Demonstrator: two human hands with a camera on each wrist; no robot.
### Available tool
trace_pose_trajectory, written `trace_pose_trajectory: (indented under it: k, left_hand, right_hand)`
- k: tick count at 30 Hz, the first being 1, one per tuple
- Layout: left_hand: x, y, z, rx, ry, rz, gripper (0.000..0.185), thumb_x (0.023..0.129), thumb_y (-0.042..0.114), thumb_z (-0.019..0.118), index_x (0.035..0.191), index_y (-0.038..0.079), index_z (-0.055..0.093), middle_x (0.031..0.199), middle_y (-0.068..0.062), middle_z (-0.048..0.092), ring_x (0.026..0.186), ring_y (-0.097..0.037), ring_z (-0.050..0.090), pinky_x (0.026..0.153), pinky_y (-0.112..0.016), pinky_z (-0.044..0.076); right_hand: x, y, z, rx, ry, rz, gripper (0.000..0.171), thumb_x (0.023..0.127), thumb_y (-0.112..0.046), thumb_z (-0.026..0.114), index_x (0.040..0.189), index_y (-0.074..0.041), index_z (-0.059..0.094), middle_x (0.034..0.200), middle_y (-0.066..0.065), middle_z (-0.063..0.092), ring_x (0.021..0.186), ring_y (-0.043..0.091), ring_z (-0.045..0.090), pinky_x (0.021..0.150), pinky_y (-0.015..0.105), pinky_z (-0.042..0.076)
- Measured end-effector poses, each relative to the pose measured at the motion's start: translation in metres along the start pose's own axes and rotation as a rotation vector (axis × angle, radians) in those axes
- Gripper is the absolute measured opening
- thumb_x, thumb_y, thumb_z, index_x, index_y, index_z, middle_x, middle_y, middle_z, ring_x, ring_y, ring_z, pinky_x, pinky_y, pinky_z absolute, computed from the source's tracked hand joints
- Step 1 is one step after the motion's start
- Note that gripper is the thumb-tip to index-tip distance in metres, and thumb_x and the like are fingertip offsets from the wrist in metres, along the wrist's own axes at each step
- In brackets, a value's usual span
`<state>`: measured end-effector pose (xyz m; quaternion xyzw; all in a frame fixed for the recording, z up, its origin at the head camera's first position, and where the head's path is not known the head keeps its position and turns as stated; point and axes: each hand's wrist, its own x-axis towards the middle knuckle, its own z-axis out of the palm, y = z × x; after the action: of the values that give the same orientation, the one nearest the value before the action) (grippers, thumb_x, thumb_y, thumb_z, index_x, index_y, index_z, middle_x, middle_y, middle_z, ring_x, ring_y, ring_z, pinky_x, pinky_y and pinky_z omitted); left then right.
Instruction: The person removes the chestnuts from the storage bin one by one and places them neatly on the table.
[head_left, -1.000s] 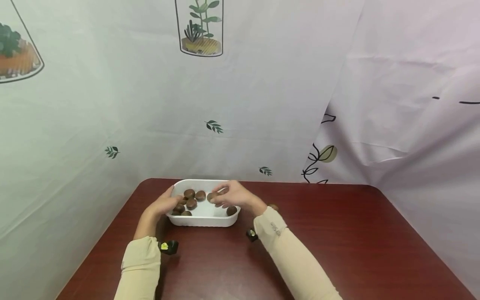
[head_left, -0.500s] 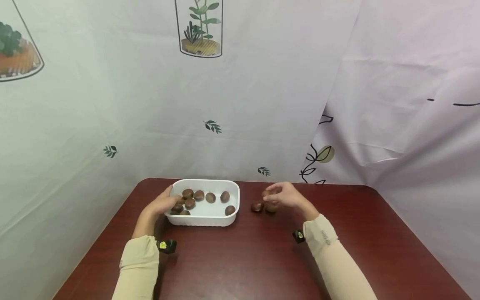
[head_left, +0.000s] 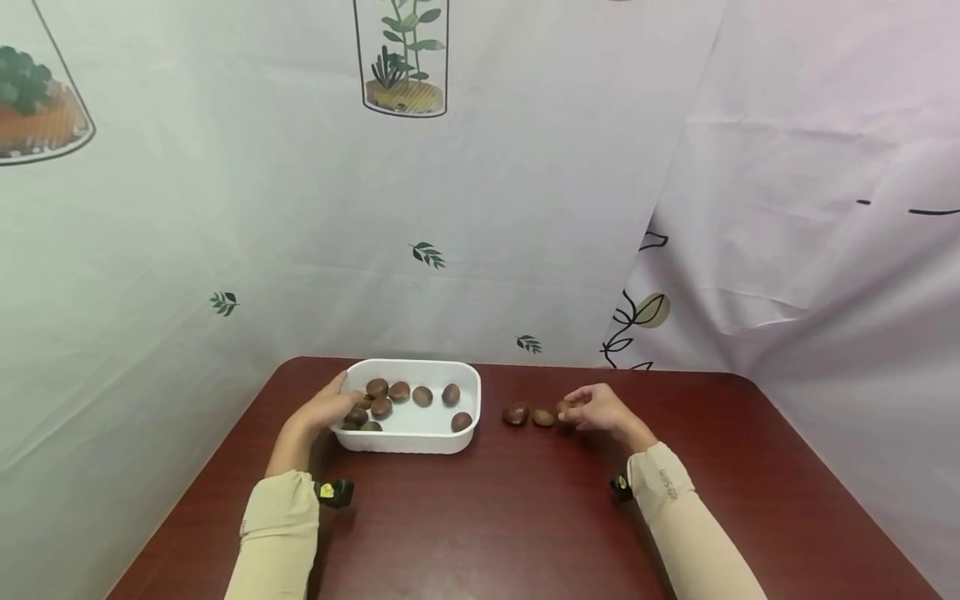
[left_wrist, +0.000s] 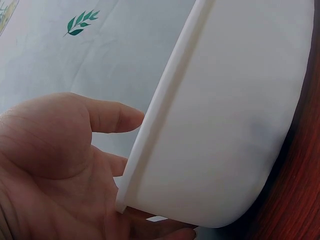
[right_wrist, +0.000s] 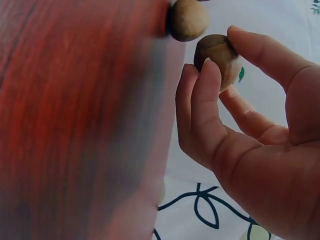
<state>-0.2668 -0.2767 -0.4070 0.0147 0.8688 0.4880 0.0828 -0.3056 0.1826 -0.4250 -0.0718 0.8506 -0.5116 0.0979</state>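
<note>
My left hand [head_left: 327, 408] grips the left end of a white plastic tray [head_left: 405, 443]. In the left wrist view the thumb and fingers [left_wrist: 120, 117] lie at the tray's rim, some of them behind its wall. Several brown chestnuts [head_left: 422, 397] lie inside the tray, mostly bunched at its left. Right of the tray, my right hand [head_left: 603, 411] pinches a chestnut [right_wrist: 220, 57] between thumb and fingers, low over the table. Two more chestnuts sit beside it, a larger dark one [head_left: 515, 415] and a paler one [head_left: 543, 418], roughly in a row.
The dark red wooden table [head_left: 480, 517] ends at a back edge just behind the tray. A pale printed cloth [head_left: 510, 208] hangs behind and at both sides. Each wrist carries a small black camera [head_left: 335, 493].
From over the tray my right hand has gone right, past the two chestnuts on the table, and come lower with a chestnut in its fingers. My left hand stays at the tray.
</note>
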Motion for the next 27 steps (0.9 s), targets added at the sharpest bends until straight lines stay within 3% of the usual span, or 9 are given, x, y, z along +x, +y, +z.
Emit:
trace_pose_trajectory:
  k: [7, 15, 22, 27]
  left_hand:
    - [0.002, 0.0, 0.003, -0.057, -0.026, 0.047, 0.066, 0.099, 0.009, 0.041, 0.155, -0.007, 0.009, 0.151, -0.034, 0.029, 0.13, -0.042, 0.04, 0.104, -0.053, 0.037]
    - [0.001, 0.004, 0.003, -0.041, -0.016, 0.038, 0.067, 0.098, 0.009, 0.041, 0.154, -0.007, 0.01, 0.151, -0.034, 0.029, 0.129, -0.041, 0.039, 0.104, -0.052, 0.036]
    - [0.001, 0.003, 0.004, -0.097, -0.026, 0.029, 0.064, 0.098, 0.007, 0.041, 0.154, -0.005, 0.012, 0.149, -0.033, 0.033, 0.123, -0.041, 0.048, 0.099, -0.05, 0.043]
    - [0.001, 0.001, 0.003, -0.079, -0.018, 0.027, 0.067, 0.096, 0.007, 0.041, 0.155, -0.006, 0.01, 0.15, -0.033, 0.031, 0.127, -0.041, 0.044, 0.102, -0.05, 0.04]
  right_hand:
    - [0.001, 0.006, 0.003, -0.045, 0.016, -0.002, 0.04, 0.08, -0.002, 0.079, 0.114, 0.012, 0.063, 0.097, 0.015, 0.069, 0.077, 0.022, 0.069, 0.066, 0.038, 0.058]
    - [0.004, 0.011, 0.007, -0.093, 0.061, 0.013, 0.037, 0.079, -0.003, 0.08, 0.112, 0.008, 0.065, 0.092, 0.012, 0.069, 0.072, 0.017, 0.067, 0.06, 0.035, 0.056]
    - [0.004, 0.005, 0.008, -0.158, 0.128, 0.04, 0.037, 0.079, -0.008, 0.08, 0.111, 0.005, 0.067, 0.093, 0.012, 0.07, 0.07, 0.019, 0.063, 0.054, 0.033, 0.052]
    - [0.003, -0.014, 0.01, -0.234, 0.179, -0.006, 0.036, 0.087, -0.015, 0.074, 0.116, 0.005, 0.066, 0.105, 0.019, 0.07, 0.083, 0.027, 0.066, 0.064, 0.036, 0.053]
